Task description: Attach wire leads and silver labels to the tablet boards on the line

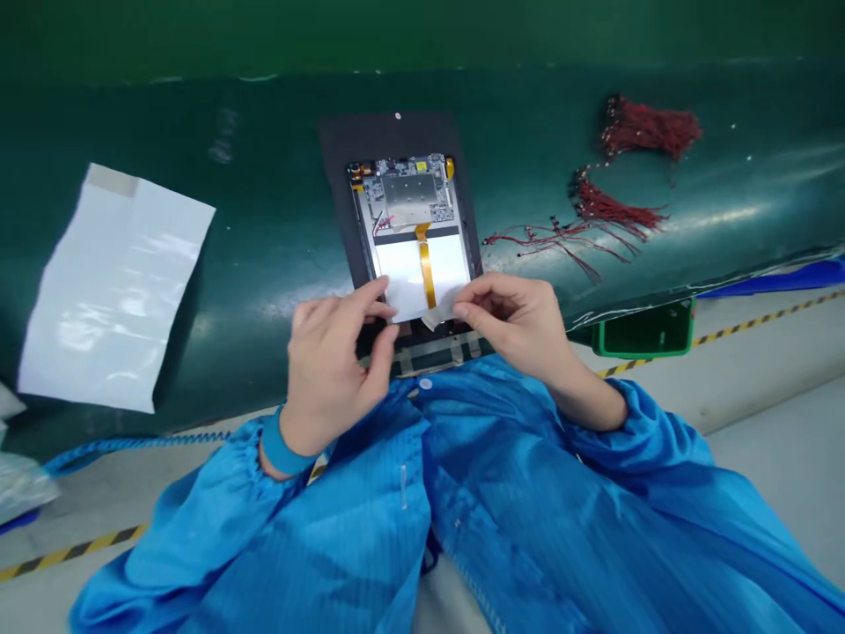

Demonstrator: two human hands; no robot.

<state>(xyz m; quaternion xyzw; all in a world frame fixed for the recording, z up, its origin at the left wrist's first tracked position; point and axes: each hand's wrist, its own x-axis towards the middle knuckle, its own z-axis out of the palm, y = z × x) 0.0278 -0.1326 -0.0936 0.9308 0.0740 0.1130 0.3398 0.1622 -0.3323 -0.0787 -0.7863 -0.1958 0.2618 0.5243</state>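
Observation:
An opened tablet (400, 264) lies on a dark mat in front of me, its circuit board (409, 189) at the far end and a bright white panel at the near end. An amber flex cable (426, 269) runs down the middle of that panel. My left hand (343, 352) rests at the panel's lower left, fingertips touching its edge, thumb and forefinger apart. At the lower right, my right hand (511, 321) pinches a small greyish strip of tape (436, 315), which lies across the near end of the flex cable. A blue band circles my left wrist.
Bundles of red wires with small connectors (650, 130) lie to the right on the green table mat (277, 194). A white plastic sheet or bag (119, 291) is at the left. Below the table's right edge sits a green bin (647, 330). A coiled blue cord (151, 442) runs along the lower left.

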